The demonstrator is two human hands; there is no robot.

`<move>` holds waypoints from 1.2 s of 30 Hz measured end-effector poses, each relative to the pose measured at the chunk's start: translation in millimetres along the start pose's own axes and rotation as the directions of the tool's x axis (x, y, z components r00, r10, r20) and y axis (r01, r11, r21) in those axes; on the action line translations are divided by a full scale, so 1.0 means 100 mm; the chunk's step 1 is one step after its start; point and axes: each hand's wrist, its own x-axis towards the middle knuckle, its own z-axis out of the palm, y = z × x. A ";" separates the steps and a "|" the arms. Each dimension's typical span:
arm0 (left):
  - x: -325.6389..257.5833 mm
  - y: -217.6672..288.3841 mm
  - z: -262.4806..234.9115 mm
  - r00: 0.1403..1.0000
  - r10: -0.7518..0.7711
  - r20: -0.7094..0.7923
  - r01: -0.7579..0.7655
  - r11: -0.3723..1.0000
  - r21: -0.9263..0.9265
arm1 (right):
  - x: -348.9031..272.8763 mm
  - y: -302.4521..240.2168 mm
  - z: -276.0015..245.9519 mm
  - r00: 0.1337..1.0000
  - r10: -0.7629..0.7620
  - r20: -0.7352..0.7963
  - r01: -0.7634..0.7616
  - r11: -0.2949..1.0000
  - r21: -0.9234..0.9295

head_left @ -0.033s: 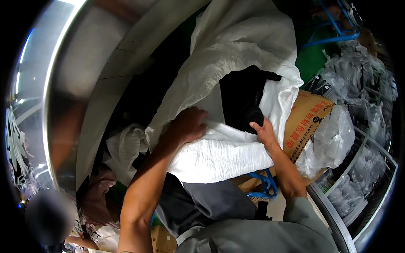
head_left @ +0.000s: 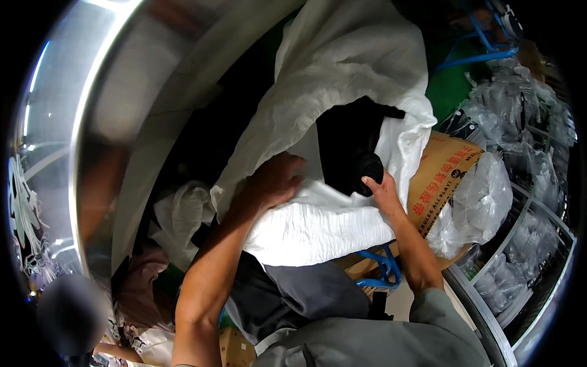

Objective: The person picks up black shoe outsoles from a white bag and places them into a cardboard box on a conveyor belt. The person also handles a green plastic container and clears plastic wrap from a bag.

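Observation:
A large white woven sack [head_left: 318,235] lies in front of me with its mouth open, its near rim folded across my lap. Dark black contents [head_left: 345,137] fill its inside, too dark to make out. My right hand [head_left: 384,191] is closed round a black, round-ended bundle [head_left: 369,171] at the right of the sack's mouth, thumb on its near side. Over the sack's left rim reaches my left hand [head_left: 278,180]. Its thumb and fingers are apart and loosely bent, with nothing visible between them; some fingertips are hidden.
Right of the sack stands a brown cardboard box [head_left: 443,174] with a clear plastic bag [head_left: 483,196] against it. Farther right, a metal rack [head_left: 504,244] holds several plastic-wrapped items. Blue metal frames [head_left: 382,269] show nearby. A curved metal panel [head_left: 98,140] rises at left; another person's clothing [head_left: 143,287] shows lower left.
The black bundle in my right hand has tilted slightly, showing more of its round end. My left thumb and fingers have spread a little. The sack has barely shifted.

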 end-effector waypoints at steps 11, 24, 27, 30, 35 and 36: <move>-0.54 0.79 -0.03 0.903 -0.103 -0.417 -0.420 -0.003 -0.908 | -1.13 -2.29 0.57 0.763 -0.623 0.173 0.611 0.608 -0.507; -1.52 0.69 0.17 0.902 -0.111 -0.417 -0.426 -0.390 -0.817 | -1.49 -2.32 0.59 0.595 -0.143 0.791 -0.573 0.615 0.542; -1.61 0.70 0.17 0.856 -0.207 -0.474 -0.512 -0.212 -0.833 | -1.45 -2.32 0.63 0.510 -0.147 0.847 -0.671 0.549 0.499; -1.71 0.48 0.27 0.819 -0.135 -0.557 -0.566 -0.032 -0.824 | -1.47 -2.27 0.84 0.477 -0.070 0.876 -0.690 0.588 0.422; -2.11 0.66 0.19 0.582 -0.431 -0.690 -0.561 0.402 -0.724 | -1.63 -2.20 0.89 0.464 -0.126 0.877 -0.706 0.545 0.452; -2.29 0.70 0.20 0.466 -0.531 -0.707 -0.474 0.525 -0.707 | -1.67 -2.23 0.95 0.539 -0.118 0.834 -0.656 0.562 0.503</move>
